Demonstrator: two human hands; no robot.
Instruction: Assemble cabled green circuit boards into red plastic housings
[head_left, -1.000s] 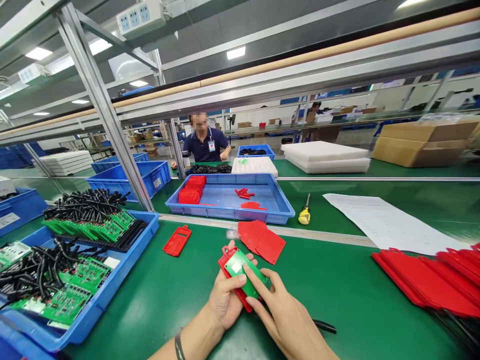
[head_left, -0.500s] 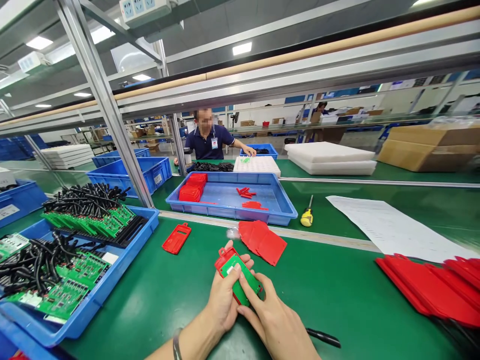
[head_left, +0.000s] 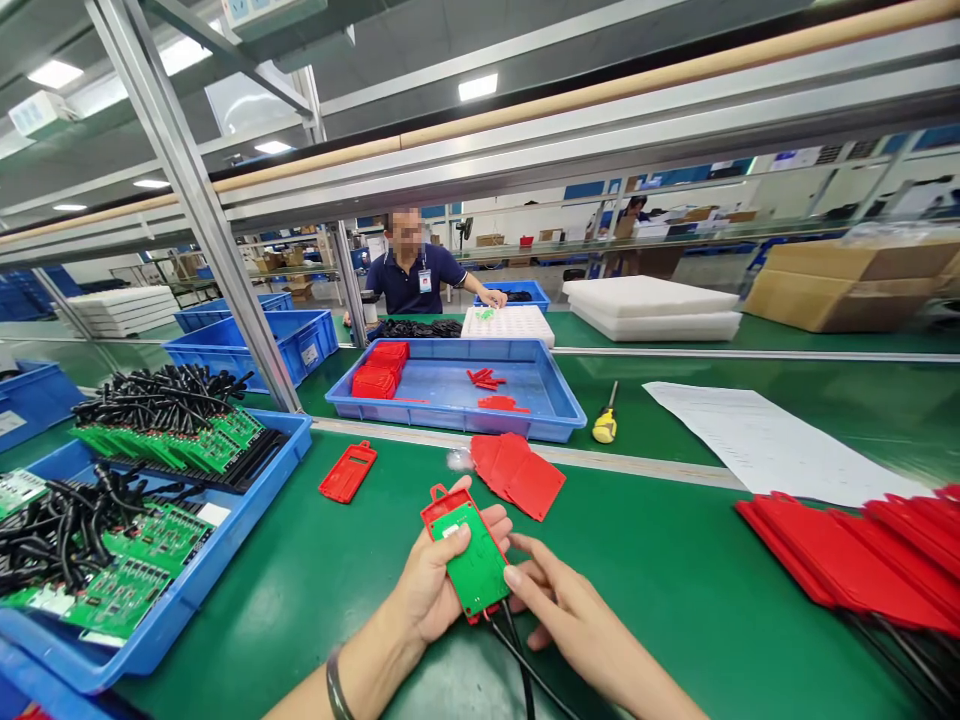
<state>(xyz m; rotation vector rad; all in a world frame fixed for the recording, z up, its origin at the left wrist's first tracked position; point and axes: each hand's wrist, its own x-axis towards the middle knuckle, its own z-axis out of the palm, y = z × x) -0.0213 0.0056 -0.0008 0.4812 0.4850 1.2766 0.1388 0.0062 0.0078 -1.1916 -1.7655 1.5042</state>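
Observation:
My left hand (head_left: 433,580) holds a red plastic case half with its thumb on top. In the case lies a green circuit board (head_left: 477,562), and the case's red hanging loop (head_left: 436,492) shows at the upper end. Two black cables (head_left: 517,650) run from the lower end towards me. My right hand (head_left: 559,605) is at the board's lower right edge, thumb tip against the corner and fingers curled; its far fingertips are partly hidden. Beyond my hands lie several flat red covers (head_left: 521,474), and another red case half with a slot (head_left: 349,472) lies to the left.
A blue bin (head_left: 255,520) of circuit boards with black cables stands left. Ahead is a blue tray (head_left: 450,420) with red parts. A yellow screwdriver (head_left: 604,426), paper sheet (head_left: 750,430) and red cases with cables (head_left: 847,550) lie right. A co-worker (head_left: 415,278) sits opposite.
My right hand has moved off the board's face to its lower right edge, uncovering the board and the cables. My left hand still holds the case.

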